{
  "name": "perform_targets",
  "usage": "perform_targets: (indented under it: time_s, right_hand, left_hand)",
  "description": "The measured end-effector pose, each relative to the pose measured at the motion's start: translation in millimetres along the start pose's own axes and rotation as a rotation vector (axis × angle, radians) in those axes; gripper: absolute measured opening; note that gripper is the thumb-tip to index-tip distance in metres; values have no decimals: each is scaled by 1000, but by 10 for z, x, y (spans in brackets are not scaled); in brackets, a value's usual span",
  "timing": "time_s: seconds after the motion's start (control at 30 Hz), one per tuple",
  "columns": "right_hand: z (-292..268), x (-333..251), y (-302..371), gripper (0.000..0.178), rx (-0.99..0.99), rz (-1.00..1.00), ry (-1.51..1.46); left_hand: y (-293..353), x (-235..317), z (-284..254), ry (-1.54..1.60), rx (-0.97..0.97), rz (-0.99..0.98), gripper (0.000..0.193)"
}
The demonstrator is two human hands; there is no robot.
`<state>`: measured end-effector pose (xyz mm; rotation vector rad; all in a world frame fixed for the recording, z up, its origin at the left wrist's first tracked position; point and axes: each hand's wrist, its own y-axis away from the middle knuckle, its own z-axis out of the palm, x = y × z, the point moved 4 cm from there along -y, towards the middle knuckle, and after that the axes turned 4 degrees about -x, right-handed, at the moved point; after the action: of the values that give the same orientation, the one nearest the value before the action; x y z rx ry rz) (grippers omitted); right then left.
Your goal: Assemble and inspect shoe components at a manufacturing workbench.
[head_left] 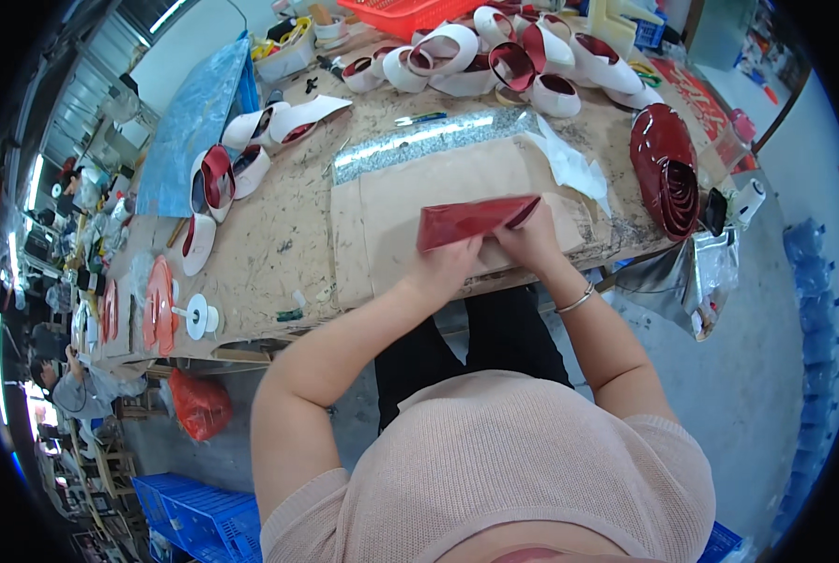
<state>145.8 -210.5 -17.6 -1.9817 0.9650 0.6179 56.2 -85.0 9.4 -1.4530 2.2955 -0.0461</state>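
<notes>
The left hand (pixel 443 268) is holding the near edge of a shiny red piece (pixel 468 220) — the right hand (pixel 530 242) is gripping its right end. It is sticking out past the fingers (pixel 465 254) on the far side, above a brown sheet (pixel 385 230).

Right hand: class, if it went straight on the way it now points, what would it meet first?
Probably the red piece, which the right hand touches; beyond, the line seems to cross the tan sheet, though depth is unclear.
</notes>
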Motion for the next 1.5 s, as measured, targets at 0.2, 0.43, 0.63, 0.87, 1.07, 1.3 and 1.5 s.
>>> perform_targets:
  time_s: [0.2, 0.43, 0.63, 0.87, 1.07, 1.3, 1.5]
  right_hand:
    - [-11, 29, -53, 26, -6, 55, -115]
    - [-14, -372, -192, 24, -217, 191, -278]
    - [-39, -273, -70, 16, -180, 71, -53]
    - [46, -318, -14, 20, -141, 106, -203]
    - [-203, -381, -22, 31, -400, -63, -62]
    - [10, -362, 26, 23, -227, -89, 308]
    - [64, -478, -4, 14, -167, -98, 327]
  left_hand:
    - [136, 20, 36, 111, 24, 29, 38]
    - [236, -256, -42, 221, 117, -132, 32]
    - [193, -184, -57, 329, 371, -280, 12]
    - [249, -152, -33, 229, 139, -37, 9]
    - [1035, -914, -244, 247, 73, -324, 11]
    - [2573, -2352, -496, 810, -285, -869, 28]
    - [3233, -4072, 586, 753, 639, -1299, 42]
